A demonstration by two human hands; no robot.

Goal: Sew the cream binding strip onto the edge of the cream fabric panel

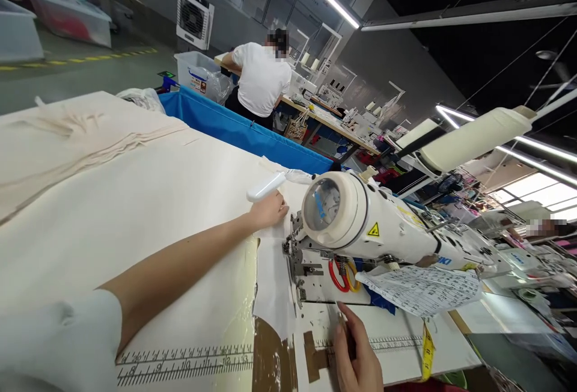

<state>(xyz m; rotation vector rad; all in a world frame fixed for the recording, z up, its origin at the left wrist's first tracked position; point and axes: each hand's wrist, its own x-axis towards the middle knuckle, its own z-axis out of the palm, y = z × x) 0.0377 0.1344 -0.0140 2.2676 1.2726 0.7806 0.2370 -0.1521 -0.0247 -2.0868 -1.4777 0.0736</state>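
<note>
Beside the head of a white sewing machine (360, 211), my left hand (269, 209) is bent with its fingers curled at the machine's left side; what it may hold is hidden. A white rounded object (265, 186) shows just above that hand. Lower down, my right hand (358, 356) is over the white machine bed, thumb and forefinger around a small, thin object (341, 315) that I cannot make out. White fabric (180, 199) lies on the table to the left. Red-handled scissors (338, 276) rest under the machine arm.
A blue cloth bin (243, 133) stands behind the table. Beyond it a person in a white shirt (264, 79) sits at another table. Printed paper (424, 288) and a yellow tape measure (427, 353) are at the right. A thread cone (478, 139) is above the machine.
</note>
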